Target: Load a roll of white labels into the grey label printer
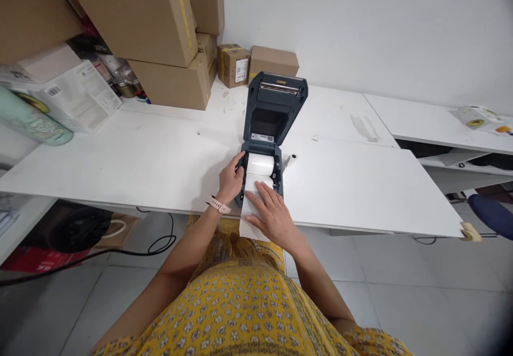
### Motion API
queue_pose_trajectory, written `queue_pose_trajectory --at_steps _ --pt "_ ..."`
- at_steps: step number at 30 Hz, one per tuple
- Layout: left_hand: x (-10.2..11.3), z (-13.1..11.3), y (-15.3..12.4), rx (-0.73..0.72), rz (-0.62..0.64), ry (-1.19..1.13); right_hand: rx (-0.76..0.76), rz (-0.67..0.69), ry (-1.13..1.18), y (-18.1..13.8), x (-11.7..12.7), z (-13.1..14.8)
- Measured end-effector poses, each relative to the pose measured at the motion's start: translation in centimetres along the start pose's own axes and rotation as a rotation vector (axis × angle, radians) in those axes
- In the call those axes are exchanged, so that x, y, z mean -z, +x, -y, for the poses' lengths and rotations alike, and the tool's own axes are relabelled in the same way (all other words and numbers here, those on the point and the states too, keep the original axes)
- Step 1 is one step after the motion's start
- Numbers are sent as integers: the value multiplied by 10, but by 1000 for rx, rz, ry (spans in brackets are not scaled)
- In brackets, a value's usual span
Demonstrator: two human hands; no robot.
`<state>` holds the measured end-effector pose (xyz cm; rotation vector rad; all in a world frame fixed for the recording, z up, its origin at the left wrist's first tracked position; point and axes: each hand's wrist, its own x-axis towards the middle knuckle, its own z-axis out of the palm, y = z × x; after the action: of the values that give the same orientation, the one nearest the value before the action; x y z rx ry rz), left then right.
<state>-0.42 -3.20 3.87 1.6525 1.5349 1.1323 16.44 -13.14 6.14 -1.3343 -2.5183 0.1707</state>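
Note:
A dark grey label printer (276,115) stands near the table's front edge with its lid raised. Inside it sits a white label roll (260,164), and a strip of label paper (250,229) runs from the roll toward me and hangs over the table edge. My left hand (232,178) is closed on the printer's left side, fingertips by the roll's left end; what exactly they press is partly hidden. On the paper strip lies my right hand (272,213), fingers spread and flat. A small white roll (292,159) rests just right of the printer.
Cardboard boxes (168,86) are stacked at the back left, with smaller boxes (273,61) against the wall. A green bottle (36,116) and a white carton (82,97) stand at far left. Black cables (160,250) hang below the white table (352,185).

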Motion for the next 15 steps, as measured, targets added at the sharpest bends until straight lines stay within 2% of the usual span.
queue_pose_trajectory --at_steps 9,15 --pt "-3 7 1 14 10 -115 -9 -30 16 -4 -4 0" --pt "-1 5 -24 85 149 -371 -12 -9 52 -3 -4 -1"
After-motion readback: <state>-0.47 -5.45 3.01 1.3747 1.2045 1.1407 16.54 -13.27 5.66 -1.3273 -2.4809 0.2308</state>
